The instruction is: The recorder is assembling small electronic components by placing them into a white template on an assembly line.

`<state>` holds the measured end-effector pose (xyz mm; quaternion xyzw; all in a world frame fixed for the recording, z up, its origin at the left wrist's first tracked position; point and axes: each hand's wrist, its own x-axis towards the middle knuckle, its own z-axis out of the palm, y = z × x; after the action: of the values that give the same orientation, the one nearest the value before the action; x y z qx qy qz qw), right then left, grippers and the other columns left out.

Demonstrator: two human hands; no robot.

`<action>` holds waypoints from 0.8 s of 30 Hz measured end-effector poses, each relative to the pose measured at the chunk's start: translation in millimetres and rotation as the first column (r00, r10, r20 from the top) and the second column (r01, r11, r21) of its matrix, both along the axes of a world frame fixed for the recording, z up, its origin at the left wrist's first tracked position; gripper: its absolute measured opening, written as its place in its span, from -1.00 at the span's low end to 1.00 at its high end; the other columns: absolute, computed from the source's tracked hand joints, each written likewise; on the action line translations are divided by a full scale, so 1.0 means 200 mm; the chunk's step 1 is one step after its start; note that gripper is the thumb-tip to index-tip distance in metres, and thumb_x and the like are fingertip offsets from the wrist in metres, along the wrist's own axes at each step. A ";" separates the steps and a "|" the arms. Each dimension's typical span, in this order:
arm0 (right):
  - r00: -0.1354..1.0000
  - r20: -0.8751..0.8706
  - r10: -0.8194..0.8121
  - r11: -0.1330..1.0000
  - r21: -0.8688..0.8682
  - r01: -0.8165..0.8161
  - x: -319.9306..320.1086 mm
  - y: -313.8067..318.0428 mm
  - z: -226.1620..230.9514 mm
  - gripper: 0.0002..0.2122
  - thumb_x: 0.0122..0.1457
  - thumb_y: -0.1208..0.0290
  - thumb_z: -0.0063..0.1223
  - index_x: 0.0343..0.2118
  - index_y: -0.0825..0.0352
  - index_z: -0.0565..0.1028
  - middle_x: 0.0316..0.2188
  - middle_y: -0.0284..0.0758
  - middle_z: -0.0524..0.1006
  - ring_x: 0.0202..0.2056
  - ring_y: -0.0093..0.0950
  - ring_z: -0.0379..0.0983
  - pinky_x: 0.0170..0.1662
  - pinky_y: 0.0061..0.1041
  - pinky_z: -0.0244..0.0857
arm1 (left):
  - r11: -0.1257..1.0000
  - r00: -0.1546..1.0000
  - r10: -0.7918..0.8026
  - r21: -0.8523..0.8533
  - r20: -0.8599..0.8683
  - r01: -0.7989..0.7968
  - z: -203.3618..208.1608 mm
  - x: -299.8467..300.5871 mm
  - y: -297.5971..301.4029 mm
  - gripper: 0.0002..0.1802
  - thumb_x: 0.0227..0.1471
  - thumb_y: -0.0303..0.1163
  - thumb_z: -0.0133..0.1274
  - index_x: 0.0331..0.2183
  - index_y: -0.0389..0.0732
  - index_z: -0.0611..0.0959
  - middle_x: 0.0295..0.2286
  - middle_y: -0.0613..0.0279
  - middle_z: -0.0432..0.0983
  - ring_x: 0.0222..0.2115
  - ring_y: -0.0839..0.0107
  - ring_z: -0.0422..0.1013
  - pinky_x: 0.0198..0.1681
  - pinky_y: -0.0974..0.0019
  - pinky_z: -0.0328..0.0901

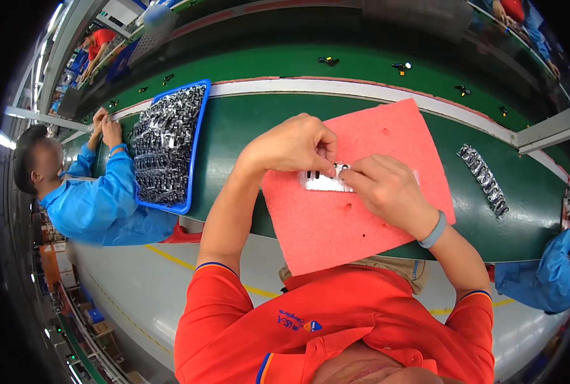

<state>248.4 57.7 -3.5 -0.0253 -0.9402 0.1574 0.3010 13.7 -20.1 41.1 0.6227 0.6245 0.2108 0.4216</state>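
A flat silvery-white strip lies on a pink foam sheet in front of me. Small black pieces show along its upper edge. My left hand bends down over that edge, thumb and fingers pinched together. From the other side my right hand reaches in, its fingertips closed beside a small dark ring-shaped part. Both sets of fingertips almost meet above the strip. What is pinched in either hand is too small and too covered to name.
A blue tray full of black parts in clear plastic stands left on the green table. A packed row of similar parts lies right. Beyond a white rail, a green belt carries small black-and-yellow parts. Blue-sleeved co-workers sit at both sides.
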 end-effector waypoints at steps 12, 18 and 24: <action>0.908 0.412 -0.080 0.946 0.319 -0.062 -0.09 -0.08 0.10 -0.91 0.00 0.48 0.15 -0.46 0.37 0.53 -0.52 -0.26 0.53 -0.45 -0.36 0.59 -0.43 -0.40 0.50 | 0.999 1.000 0.012 -0.047 -0.011 -0.013 -0.04 0.02 0.03 -0.88 -0.21 -0.56 0.32 -0.51 -0.31 0.69 -0.64 0.31 0.54 -0.60 0.59 0.43 -0.50 0.39 0.32; 0.981 0.183 -0.061 0.991 0.128 0.038 -0.06 -0.07 0.04 -0.94 0.00 0.53 0.15 -0.44 0.38 0.55 -0.52 -0.20 0.57 -0.42 -0.26 0.63 -0.42 -0.32 0.52 | 0.996 0.999 0.035 -0.076 -0.009 -0.035 -0.04 0.05 0.02 -0.88 -0.22 -0.59 0.28 -0.51 -0.31 0.65 -0.64 0.36 0.49 -0.57 0.65 0.36 -0.50 0.41 0.26; 0.995 0.054 -0.086 0.989 -0.120 0.092 0.05 0.08 0.01 -0.91 -0.02 0.51 0.22 -0.42 0.32 0.56 -0.48 -0.25 0.55 -0.42 -0.25 0.58 -0.37 -0.28 0.50 | 0.974 0.997 0.073 -0.215 0.012 -0.069 -0.05 0.04 0.03 -0.76 -0.12 -0.48 0.49 -0.51 -0.27 0.68 -0.60 0.42 0.54 -0.55 0.67 0.40 -0.48 0.46 0.27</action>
<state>259.4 73.2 -2.4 -0.0895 -0.9338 0.2003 0.2826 22.1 -14.3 30.5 0.5488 0.6613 0.1631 0.4847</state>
